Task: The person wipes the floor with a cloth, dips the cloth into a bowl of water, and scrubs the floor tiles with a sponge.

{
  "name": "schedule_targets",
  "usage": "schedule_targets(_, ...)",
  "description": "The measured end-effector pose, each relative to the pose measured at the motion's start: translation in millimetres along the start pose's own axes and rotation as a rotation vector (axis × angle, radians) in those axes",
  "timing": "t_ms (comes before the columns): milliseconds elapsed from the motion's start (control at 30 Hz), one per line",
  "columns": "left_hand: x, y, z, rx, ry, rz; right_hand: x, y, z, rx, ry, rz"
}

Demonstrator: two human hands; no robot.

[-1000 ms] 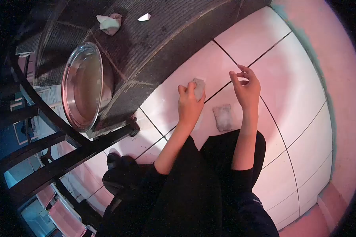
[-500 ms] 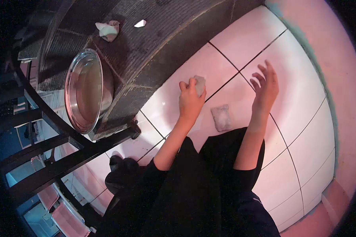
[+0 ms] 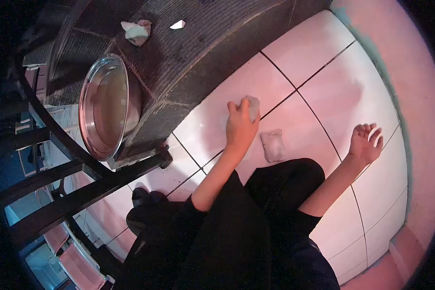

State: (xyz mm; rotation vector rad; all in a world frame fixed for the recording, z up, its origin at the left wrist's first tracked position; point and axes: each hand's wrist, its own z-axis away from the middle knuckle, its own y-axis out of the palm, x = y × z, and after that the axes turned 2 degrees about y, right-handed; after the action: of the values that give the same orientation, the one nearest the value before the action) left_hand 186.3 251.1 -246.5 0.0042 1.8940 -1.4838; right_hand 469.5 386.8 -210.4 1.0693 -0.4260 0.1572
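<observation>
My left hand [image 3: 240,130] is closed on a pale grey sponge [image 3: 253,107], pressed against the white tiled floor [image 3: 319,106]. Just below it, a worn, pale rectangular pad [image 3: 273,145] lies flat on the tiles in front of my knees; I cannot tell whether it is a sponge or a folded cloth. Off to the right, my right hand [image 3: 366,144] hovers above the floor, its fingers apart and loosely bent, with nothing in it.
A round metal basin [image 3: 106,111] of cloudy water stands on the dark ribbed step [image 3: 179,67] to the left. Beyond it lie a crumpled cloth [image 3: 137,33] and a small white piece [image 3: 178,24]. Black railings [image 3: 67,203] run along the left; a pink wall [image 3: 396,43] curves at right.
My right hand has swung down and outward to the right, away from the middle of the floor. My left hand, still holding the sponge, has shifted slightly right and down in view.
</observation>
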Motion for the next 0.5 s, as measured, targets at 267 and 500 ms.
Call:
schedule_targets(267,-4.2,12.8,-86.7,-0.104,0.013,-0.032,-20.4,19.1,15.2,0.161,0.294,-0.070)
schedule_targets(500,3.4,7.9,-30.6,-0.051,0.017,-0.054,-16.7,13.4,10.8,0.153,0.289,-0.080)
